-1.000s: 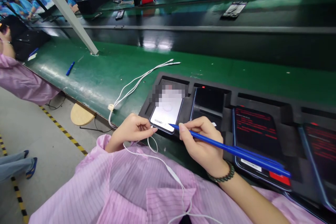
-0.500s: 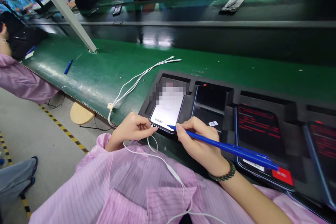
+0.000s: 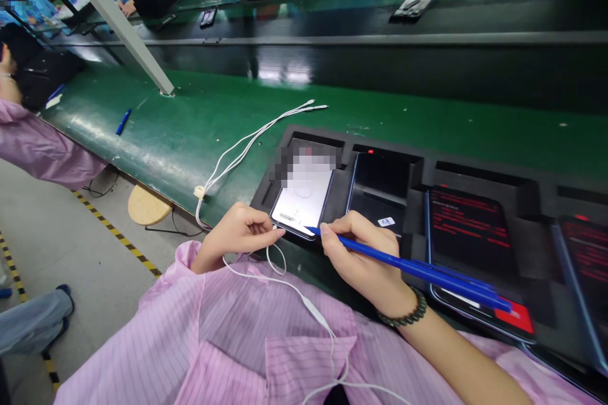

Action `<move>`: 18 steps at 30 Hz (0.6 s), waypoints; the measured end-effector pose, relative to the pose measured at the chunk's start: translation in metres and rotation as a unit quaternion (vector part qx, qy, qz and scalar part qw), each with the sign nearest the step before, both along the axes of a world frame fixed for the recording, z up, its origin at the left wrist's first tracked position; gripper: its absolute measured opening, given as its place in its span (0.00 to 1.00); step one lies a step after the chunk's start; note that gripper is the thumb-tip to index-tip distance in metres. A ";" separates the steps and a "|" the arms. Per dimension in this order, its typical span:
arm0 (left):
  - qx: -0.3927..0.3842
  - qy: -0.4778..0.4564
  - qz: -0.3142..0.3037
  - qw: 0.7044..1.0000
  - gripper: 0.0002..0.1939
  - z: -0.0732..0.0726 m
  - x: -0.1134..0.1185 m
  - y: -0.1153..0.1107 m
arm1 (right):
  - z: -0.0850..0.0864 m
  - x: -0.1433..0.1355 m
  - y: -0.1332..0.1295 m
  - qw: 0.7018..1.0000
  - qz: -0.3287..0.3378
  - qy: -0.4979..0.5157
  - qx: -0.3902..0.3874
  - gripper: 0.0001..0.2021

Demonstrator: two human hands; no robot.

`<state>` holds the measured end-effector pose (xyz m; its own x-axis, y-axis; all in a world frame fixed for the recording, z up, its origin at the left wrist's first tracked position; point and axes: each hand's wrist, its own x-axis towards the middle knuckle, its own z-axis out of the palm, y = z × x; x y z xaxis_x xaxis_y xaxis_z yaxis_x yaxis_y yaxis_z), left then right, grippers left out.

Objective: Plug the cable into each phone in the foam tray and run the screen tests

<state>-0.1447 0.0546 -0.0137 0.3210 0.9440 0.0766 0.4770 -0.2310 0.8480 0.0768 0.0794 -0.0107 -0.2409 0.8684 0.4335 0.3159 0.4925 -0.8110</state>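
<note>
In its tray slot at the left lies a phone (image 3: 304, 193) with a lit white screen, its upper part pixelated. My left hand (image 3: 243, 231) is closed at the phone's lower left edge, pinching the plug end of a white earphone cable (image 3: 311, 310); the plug itself is mostly hidden by the fingers. The cable loops down over my pink striped smock. My right hand (image 3: 363, 250) grips a blue pen (image 3: 408, 264), whose tip meets the lower right of the lit screen. Just beyond that hand, a dark phone (image 3: 382, 180) with a small white sticker rests in the neighbouring slot.
The black foam tray (image 3: 430, 169) also holds phones with red text, one (image 3: 468, 228) nearer. White charging cables (image 3: 259, 133) and a blue pen cap (image 3: 123, 121) lie on the green bench (image 3: 190, 120). A grey post (image 3: 118, 25) rises left. Co-workers sit across and at left.
Both hands hold nearly the same pose. The pen's rear end has dipped slightly to the right. Loose phone parts on the far belt have shifted a little to the left.
</note>
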 end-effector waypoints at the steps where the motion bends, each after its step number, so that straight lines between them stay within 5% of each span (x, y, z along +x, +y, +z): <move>1: -0.002 0.003 0.001 1.000 0.20 0.000 0.000 0.000 | 0.000 0.000 0.000 1.000 -0.001 0.000 0.001 0.14; 14: -0.018 -0.011 0.006 1.000 0.19 0.000 0.000 0.001 | -0.005 0.003 0.000 0.999 0.010 0.032 -0.003 0.09; 18: -0.033 -0.011 0.004 0.999 0.19 0.001 0.000 0.001 | -0.007 -0.006 0.003 0.994 0.024 -0.077 0.080 0.10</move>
<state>-0.1449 0.0553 -0.0124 0.3114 0.9500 0.0215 0.4600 -0.1705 0.8714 0.0712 0.0821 -0.0173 -0.3551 0.7774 0.5192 0.4031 0.6285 -0.6652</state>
